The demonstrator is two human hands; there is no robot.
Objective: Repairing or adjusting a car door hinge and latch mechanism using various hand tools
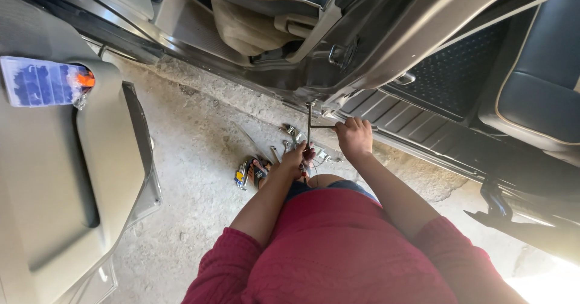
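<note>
Both hands gripped the L-shaped wrench [309,126]: left hand [297,158] closed low on its upright shaft, right hand [354,137] closed on its sideways arm.

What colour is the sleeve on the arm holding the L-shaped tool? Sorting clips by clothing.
Dark red sleeve, head view.

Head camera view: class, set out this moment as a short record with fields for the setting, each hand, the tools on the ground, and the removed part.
Setting: concrete ground beside an open car door sill
Right hand: gripping the horizontal arm of an L-shaped metal wrench at the sill
Left hand: closed on the wrench's lower end
Tools on ground: loose spanners and a multi-key set near the left hand
Removed part: grey door trim panel lying at left, with a clear box of blue clips on it
</note>
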